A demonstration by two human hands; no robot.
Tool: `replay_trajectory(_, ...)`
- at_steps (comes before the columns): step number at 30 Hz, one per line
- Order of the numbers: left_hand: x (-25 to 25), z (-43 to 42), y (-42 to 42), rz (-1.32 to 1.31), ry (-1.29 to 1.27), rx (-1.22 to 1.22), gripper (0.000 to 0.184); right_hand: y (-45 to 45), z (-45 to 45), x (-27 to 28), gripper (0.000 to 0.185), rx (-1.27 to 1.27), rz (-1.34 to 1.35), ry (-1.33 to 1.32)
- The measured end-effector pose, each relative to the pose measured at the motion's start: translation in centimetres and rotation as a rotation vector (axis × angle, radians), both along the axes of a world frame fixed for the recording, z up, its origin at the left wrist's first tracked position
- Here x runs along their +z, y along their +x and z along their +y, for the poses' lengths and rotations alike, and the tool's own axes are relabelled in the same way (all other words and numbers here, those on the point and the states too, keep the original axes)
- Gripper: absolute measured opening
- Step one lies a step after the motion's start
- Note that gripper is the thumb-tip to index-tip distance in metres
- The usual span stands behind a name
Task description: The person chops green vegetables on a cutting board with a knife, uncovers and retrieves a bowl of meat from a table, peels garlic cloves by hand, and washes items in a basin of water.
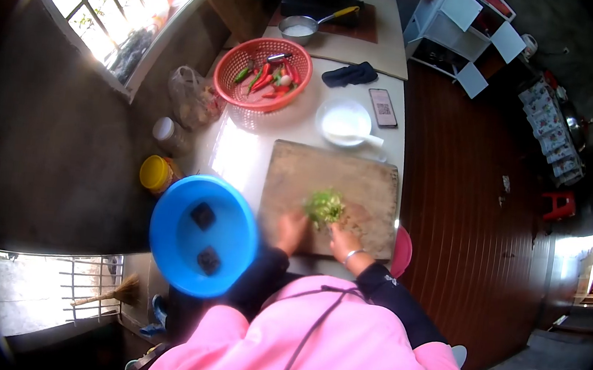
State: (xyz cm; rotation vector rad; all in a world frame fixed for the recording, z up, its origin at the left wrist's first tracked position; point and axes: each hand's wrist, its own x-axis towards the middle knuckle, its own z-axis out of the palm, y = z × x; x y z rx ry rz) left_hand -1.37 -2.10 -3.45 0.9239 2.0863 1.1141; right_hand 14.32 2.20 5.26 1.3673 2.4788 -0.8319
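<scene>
My left hand (pixel 292 230) is at the near left of a wooden cutting board (pixel 334 166), beside a pile of chopped green vegetable (pixel 324 208). Motion blur hides how its fingers are set. On the right, my right hand (pixel 344 242) has a bracelet at the wrist and its fingers curled at the near edge of the greens. Whatever it grips is too small and blurred to make out. Pale chopped bits (pixel 356 223) lie on the board right of the greens.
Left of the board stands a blue basin (pixel 162 243) with two dark blocks in it. Beyond are a red basket (pixel 224 82) of chillies, a white bowl (pixel 338 118) with a spoon, a phone (pixel 383 108), a dark cloth (pixel 350 74) and a yellow-handled pan (pixel 298 37). A yellow-lidded jar (pixel 156 173) stands left.
</scene>
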Motion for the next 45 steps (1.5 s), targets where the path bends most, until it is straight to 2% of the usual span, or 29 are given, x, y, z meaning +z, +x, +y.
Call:
replay_trajectory(5,-0.6,0.4,-0.1,0.036,-0.014,-0.002,0.013,-0.9,0.7,-0.9,0.026,-0.004,-0.026,0.021)
replay_trajectory(9,-1.2,0.3,-0.3,0.028,0.038,0.006,0.013,-0.4,0.8,0.5,0.028,-0.037,0.029,-0.031)
replay_trajectory(12,-1.4,0.0,-0.1,0.009,-0.035,0.018,0.012,0.0,0.1,2.1,0.031,-0.008,0.073,-0.017)
replay_trajectory(15,-1.7,0.1,-0.3,-0.041,-0.022,0.023,0.011,0.2,-0.6,1.8,0.031,0.048,0.009,-0.033)
replay_trajectory(18,-2.0,0.2,-0.2,0.025,-0.043,0.005,0.011,0.5,-1.0,0.6,0.030,0.044,-0.023,-0.022)
replay_trajectory(23,-3.3,0.1,0.1,-0.039,-0.011,0.050,0.011,0.6,-0.5,-0.1,0.029,0.050,0.009,-0.045)
replay_trajectory(30,-1.8,0.1,0.2,0.047,-0.027,0.030,0.010,0.2,-0.3,2.7,0.030,0.072,0.047,-0.049)
replay_trajectory(32,-1.6,0.1,0.3,0.019,-0.001,0.047,0.010,0.6,-0.3,2.5,0.029,0.074,0.033,-0.058)
replay_trajectory(35,-4.1,0.2,0.2,-0.060,0.057,0.082,0.011,0.6,-0.3,2.7,0.028,0.083,0.012,-0.067)
replay_trajectory(39,-3.1,0.1,0.4,-0.111,0.001,0.110,0.013,0.3,-0.6,3.2,0.024,0.103,0.007,-0.041)
replay_trajectory(41,-3.4,0.1,0.3,0.055,0.019,0.049,0.014,0.0,-0.7,2.5,0.024,0.092,-0.021,-0.051)
replay_trajectory(42,-2.8,0.2,0.2,0.054,0.018,0.050,0.014,-0.2,-0.7,1.9,0.023,0.081,-0.047,-0.059)
replay_trajectory(44,-1.1,0.0,0.1,0.298,-0.026,-0.024,0.014,-0.8,-0.4,-0.4,0.023,0.066,-0.009,-0.050)
replay_trajectory(45,-1.3,0.1,0.2,0.299,-0.023,-0.029,0.014,-0.9,-0.2,-0.7,0.023,0.052,0.029,-0.035)
